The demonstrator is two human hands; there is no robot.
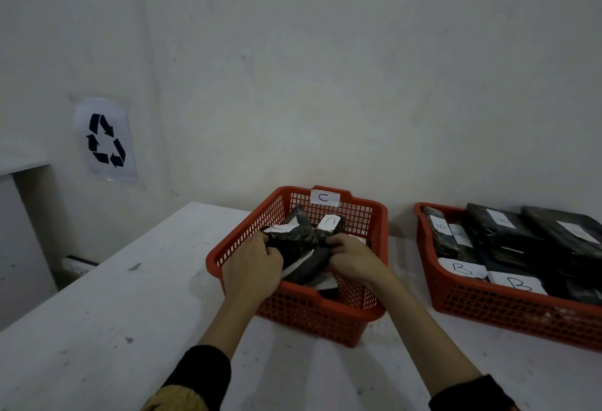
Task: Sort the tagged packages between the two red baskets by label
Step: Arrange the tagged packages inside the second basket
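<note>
Two red baskets on white table (pixel 114 313): basket tagged C (pixel 358 309) at centre, basket of B-labelled packages (pixel 508 308) well apart to its right. Left hand (pixel 252 267) and right hand (pixel 353 259), fingers curled closed, both grasp one crumpled black package (pixel 301 241) inside the C basket, atop other C-labelled packages (pixel 330 223). Recycling sign (pixel 105 140) on wall, left.

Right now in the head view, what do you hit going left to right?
White sheet with black recycling symbol on the wall → left hand → black wrapped package held by both hands → right hand → red mesh basket of B-tagged packages.
</note>
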